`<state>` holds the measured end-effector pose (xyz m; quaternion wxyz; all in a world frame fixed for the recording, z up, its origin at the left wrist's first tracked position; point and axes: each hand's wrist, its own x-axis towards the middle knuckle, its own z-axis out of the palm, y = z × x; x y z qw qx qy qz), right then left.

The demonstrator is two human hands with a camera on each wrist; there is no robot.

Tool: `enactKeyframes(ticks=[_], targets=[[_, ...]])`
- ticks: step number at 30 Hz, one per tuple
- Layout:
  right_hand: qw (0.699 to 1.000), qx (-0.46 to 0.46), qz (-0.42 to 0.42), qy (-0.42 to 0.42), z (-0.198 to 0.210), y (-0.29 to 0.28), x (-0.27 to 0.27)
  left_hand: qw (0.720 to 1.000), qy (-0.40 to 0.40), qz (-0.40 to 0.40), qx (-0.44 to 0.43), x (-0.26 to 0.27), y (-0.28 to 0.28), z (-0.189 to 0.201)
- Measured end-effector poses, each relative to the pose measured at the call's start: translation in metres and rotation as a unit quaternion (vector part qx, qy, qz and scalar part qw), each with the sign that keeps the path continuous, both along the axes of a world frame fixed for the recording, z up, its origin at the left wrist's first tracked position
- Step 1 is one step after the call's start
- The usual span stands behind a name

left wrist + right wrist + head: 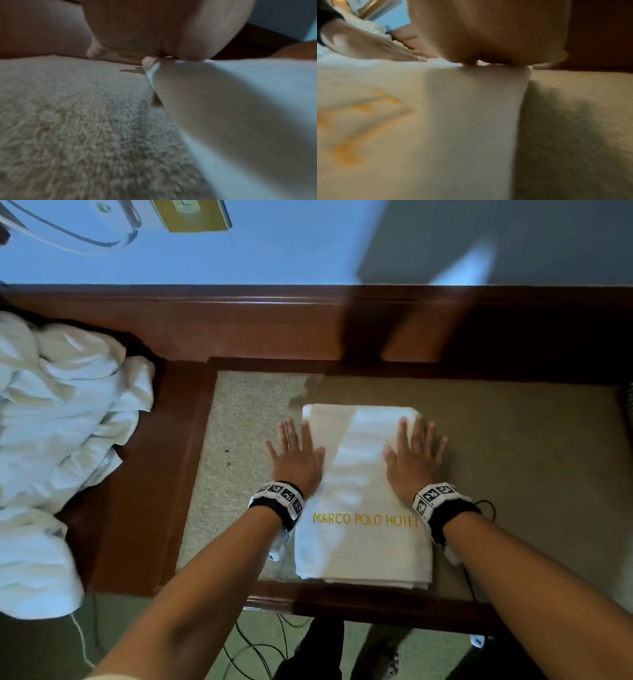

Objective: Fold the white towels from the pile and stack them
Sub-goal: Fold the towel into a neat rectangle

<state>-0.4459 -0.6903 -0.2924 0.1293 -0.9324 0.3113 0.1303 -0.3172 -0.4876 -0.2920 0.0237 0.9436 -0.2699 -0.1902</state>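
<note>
Far left of the head view: the pile (pixel 58 440) of unfolded white towels lies crumpled on the dark wood table (pixel 144 474), spilling off the left frame edge. Prob. parked there so the centre stays free as a work area.

Centre-left: the beige mat (pixel 236 419) is inset in the table w/ a wood border around it; likely gives a soft, flat surface for folding.

Centre: the folded towel (pixel 363 546) lies flat on the mat as a neat rectangle, gold lettering up and facing the person, layered edges showing at the bottom. No other folded towels seen, so this looks like the base of the stack.

Left hand (pixel 296 457) lies palm down on the towel's upper-left part, fingers straight and spread, the outer ones running over its left edge; gripping nothing. Forearm reaches up from lower left, wrist band w/ markers on it. Left wrist view: palm pressed down at the towel's edge, mat beside it.

Right hand (pixel 412 455) mirrors it at upper right: flat, fingers splayed and extended, holding nothing, outer fingers near the right edge. Both palms seem to be pressing or smoothing the fold so it stays flat, though the frames can't confirm the pressure.
</note>
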Motion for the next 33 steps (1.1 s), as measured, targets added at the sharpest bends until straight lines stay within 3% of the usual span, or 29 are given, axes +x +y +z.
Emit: enactKeyframes(ticks=[1,3,5,6,13,16,19,23,29,33], targets=[[1.0,-0.009,-0.006,-0.017,0.003,0.011,-0.003,1.0,-0.017,-0.014,-0.016,-0.014,0.0,0.001],[0.995,-0.023,0.071,-0.07,0.002,0.04,-0.022,0.99,-0.045,-0.117,-0.07,-0.055,0.003,-0.001],[0.985,-0.004,0.159,-0.065,-0.007,0.061,-0.055,0.975,-0.031,-0.204,-0.077,-0.091,0.016,-0.012],[0.985,0.003,0.166,-0.054,-0.01,0.063,-0.071,0.975,-0.021,-0.212,-0.067,-0.101,0.025,-0.017],[1.0,-0.016,0.003,-0.017,-0.011,0.044,-0.113,0.998,0.006,0.026,-0.053,-0.108,0.06,-0.015],[0.994,-0.004,0.034,-0.108,0.0,0.078,-0.106,0.992,-0.038,-0.07,-0.102,-0.14,0.042,-0.008],[0.99,0.014,0.101,-0.101,-0.009,0.104,-0.115,0.985,-0.054,-0.127,-0.1,-0.162,0.046,-0.021],[0.992,-0.007,0.087,-0.092,-0.022,0.095,-0.134,0.99,-0.043,-0.089,-0.096,-0.155,0.071,-0.027],[0.995,0.037,-0.005,-0.097,-0.025,0.073,-0.152,0.997,0.039,0.055,-0.034,-0.137,0.093,-0.014],[0.99,0.086,-0.046,-0.103,-0.012,0.056,-0.129,0.99,0.084,0.051,-0.099,-0.111,0.07,0.011]])
